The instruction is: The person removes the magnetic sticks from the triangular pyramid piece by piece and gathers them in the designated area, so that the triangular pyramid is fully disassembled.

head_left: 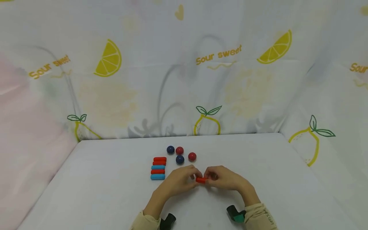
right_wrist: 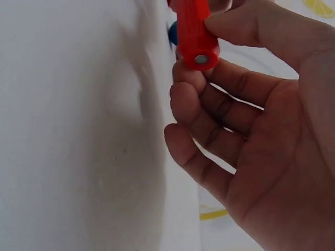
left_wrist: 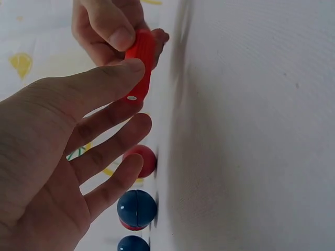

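Observation:
Between my two hands a red magnetic stick [head_left: 200,180] is held just over the white table, with a small metal disc showing at its end in both wrist views. My left hand [head_left: 180,179] pinches its left end between thumb and index finger; the other fingers are spread loosely. The opposite end is pinched by my right hand [head_left: 227,179], thumb on top and fingertips below. In the left wrist view, the red stick [left_wrist: 140,49] points away toward the right hand's thumb. The right wrist view has the red stick [right_wrist: 193,31] at the top, its near end facing the camera.
Left of the hands lies a column of several red and blue sticks [head_left: 157,172]. Beyond the hands sit two dark blue balls [head_left: 180,159] and two red balls [head_left: 192,156]. A lemon-print curtain [head_left: 178,80] hangs behind the white table [head_left: 100,179].

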The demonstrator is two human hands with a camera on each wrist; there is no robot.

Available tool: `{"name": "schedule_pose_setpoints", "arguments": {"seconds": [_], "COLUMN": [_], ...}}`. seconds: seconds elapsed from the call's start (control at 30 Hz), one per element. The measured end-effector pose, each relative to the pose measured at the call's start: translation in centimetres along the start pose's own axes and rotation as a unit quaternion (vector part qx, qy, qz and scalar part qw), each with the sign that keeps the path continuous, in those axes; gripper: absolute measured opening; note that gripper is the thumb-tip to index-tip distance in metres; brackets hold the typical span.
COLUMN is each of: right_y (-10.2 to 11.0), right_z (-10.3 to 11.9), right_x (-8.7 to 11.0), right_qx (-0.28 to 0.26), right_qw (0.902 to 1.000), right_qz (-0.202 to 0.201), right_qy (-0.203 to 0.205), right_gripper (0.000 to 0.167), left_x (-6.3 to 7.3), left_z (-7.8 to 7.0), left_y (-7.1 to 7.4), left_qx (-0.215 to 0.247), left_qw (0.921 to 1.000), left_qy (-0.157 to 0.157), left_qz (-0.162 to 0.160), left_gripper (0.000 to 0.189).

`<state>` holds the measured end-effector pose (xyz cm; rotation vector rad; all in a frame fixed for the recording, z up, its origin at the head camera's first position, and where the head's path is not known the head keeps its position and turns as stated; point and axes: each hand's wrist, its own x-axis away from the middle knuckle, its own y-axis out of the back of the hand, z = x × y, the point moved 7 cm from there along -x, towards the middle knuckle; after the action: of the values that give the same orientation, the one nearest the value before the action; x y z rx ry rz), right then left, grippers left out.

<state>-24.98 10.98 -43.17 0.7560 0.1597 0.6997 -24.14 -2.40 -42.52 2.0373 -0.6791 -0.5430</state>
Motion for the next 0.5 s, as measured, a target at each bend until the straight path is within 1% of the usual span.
{"name": "schedule_pose_setpoints", "arguments": {"seconds": [0.23,0.37,0.43,0.5], "right_y": [-1.0,-1.7,-1.9,-2.0], "right_z": [0.8,1.1,1.1,1.1], "right_x": [-0.6,-0.8,-0.9,-0.9], "right_qx": [-0.007,-0.010,-0.007,-0.001], "right_qw": [0.9997,0.9992,0.9989,0.9988], "right_qz": [0.009,0.031,0.041,0.046], "right_qy": [0.020,0.022,0.023,0.018], "right_gripper": [0.006,0.005,0.006,0.006], "left_x": [0.6,1.1,1.5,2.0], "left_z": [0.4,1.0,1.4,2.1], "left_y": [0.2,0.7,1.2,1.7], "left_qx": [-0.006,0.022,0.051,0.082], "left_qw": [1.0000,0.9995,0.9979,0.9950], "left_qy": [0.007,0.011,0.016,0.027], "left_qz": [-0.003,0.020,0.036,0.051], "left_gripper": [0.019,0.014,0.012,0.010]}}
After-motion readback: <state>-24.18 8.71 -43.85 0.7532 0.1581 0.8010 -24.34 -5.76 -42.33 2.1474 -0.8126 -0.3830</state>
